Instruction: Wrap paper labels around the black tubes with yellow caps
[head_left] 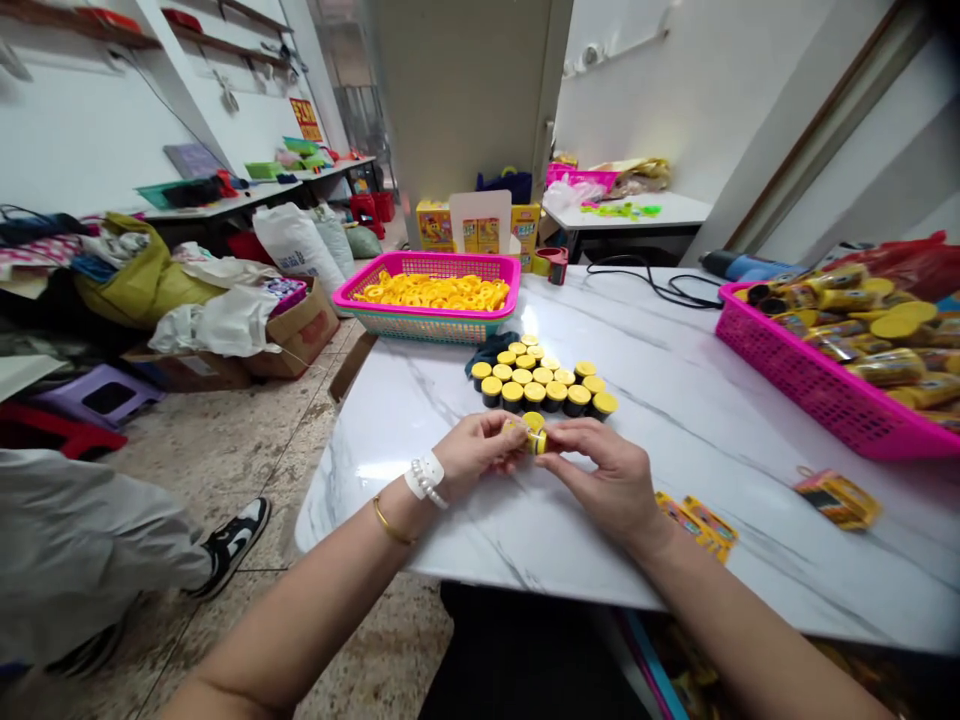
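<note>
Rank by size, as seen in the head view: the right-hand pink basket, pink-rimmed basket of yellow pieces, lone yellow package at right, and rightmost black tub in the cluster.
Largest to smallest:
Right-hand pink basket, partly out of frame; its nearness may exaggerate it
Pink-rimmed basket
Yellow package
Rightmost black tub

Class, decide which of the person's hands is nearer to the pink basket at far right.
Right. The right hand is to the left of the pink basket, not touching it; the left hand is farther left.
</note>
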